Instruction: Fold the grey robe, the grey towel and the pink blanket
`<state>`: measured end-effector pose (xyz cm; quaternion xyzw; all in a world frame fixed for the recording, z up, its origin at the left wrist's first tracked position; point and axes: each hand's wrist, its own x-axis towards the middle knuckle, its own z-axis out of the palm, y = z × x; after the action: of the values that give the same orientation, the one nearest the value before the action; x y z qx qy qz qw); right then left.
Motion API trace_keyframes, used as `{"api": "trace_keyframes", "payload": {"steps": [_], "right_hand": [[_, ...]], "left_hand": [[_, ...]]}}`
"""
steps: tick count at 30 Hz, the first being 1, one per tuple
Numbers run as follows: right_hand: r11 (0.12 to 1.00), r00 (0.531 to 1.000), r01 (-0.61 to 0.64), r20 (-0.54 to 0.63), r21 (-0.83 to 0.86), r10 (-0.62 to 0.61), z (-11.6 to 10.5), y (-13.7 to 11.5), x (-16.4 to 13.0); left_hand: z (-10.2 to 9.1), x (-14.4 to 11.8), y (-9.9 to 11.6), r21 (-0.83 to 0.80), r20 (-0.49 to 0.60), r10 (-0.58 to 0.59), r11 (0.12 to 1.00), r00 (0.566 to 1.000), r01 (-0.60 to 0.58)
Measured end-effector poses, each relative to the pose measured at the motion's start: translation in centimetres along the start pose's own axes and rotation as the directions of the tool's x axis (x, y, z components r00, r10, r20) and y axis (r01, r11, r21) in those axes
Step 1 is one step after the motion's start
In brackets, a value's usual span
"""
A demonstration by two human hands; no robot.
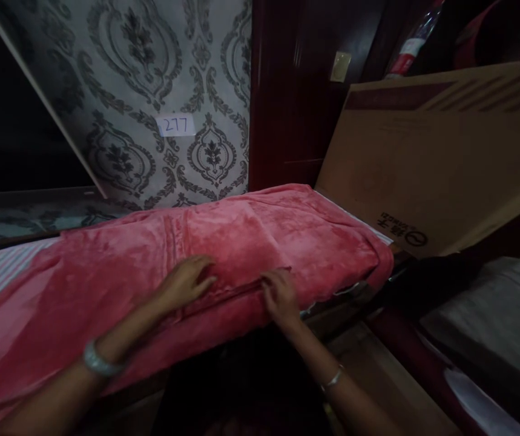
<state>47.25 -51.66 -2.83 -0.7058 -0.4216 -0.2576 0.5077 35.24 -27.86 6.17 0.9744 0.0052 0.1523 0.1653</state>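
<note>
A pink plush cloth (241,242) lies spread over a long narrow surface, with a ribbed seam crossing it left of the middle. Whether it is a blanket or a garment I cannot tell. My left hand (187,280) is on or just above the cloth beside that seam, thumb and fingers apart. To its right, my right hand (281,298) has its fingers closed at the end of a dark fold running along the near side of the cloth. Part of what those fingers pinch is hidden.
Striped bedding (9,266) shows under the cloth at left. A large cardboard box panel (423,163) leans at the right, with a red-labelled bottle (411,48) behind it. A grey cushion-like thing (496,315) lies at lower right. Patterned wallpaper bears a paper (176,125) marked 277.
</note>
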Motion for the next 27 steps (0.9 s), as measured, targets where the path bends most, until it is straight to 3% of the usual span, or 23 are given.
{"api": "trace_keyframes", "payload": {"steps": [2, 4, 7, 10, 14, 18, 22, 27], "right_hand": [[0.988, 0.982, -0.146, -0.125, -0.045, 0.139, -2.1, 3.1, -0.3], [0.964, 0.954, -0.264, -0.161, -0.037, 0.255, -3.3, 5.7, -0.4], [0.926, 0.924, -0.377, -0.054, 0.029, 0.378, -3.4, 8.0, -0.2], [0.895, 0.892, -0.446, 0.077, 0.003, 0.445, -2.9, 8.4, 0.6], [0.86, 0.86, -0.463, 0.123, -0.215, 0.495, -2.7, 7.4, 1.9], [0.833, 0.869, -0.385, 0.148, -0.396, 0.472, -3.0, 6.8, 2.2], [0.839, 0.897, -0.344, 0.116, -0.422, 0.426, -3.0, 6.9, 1.7], [0.831, 0.884, -0.364, 0.125, -0.422, 0.451, -2.7, 6.8, 1.8]], "left_hand": [[0.8, -2.3, 1.0, 0.078, 0.029, 0.034, 0.996, 0.999, -0.036], [1.6, -3.8, 1.2, 0.148, 0.054, 0.045, 0.988, 0.998, -0.053], [2.7, -4.7, 0.5, 0.205, 0.062, 0.042, 0.977, 0.997, -0.054], [3.0, -4.9, -0.4, 0.205, 0.026, 0.005, 0.979, 1.0, -0.01], [2.2, -4.8, -0.2, 0.162, 0.073, -0.089, 0.984, 0.993, 0.077], [2.2, -5.2, 0.3, 0.146, 0.096, -0.166, 0.978, 0.981, 0.151], [2.9, -6.1, 0.5, 0.166, 0.084, -0.142, 0.978, 0.986, 0.127], [3.0, -6.3, 0.9, 0.196, 0.069, -0.074, 0.979, 0.995, 0.06]]}}
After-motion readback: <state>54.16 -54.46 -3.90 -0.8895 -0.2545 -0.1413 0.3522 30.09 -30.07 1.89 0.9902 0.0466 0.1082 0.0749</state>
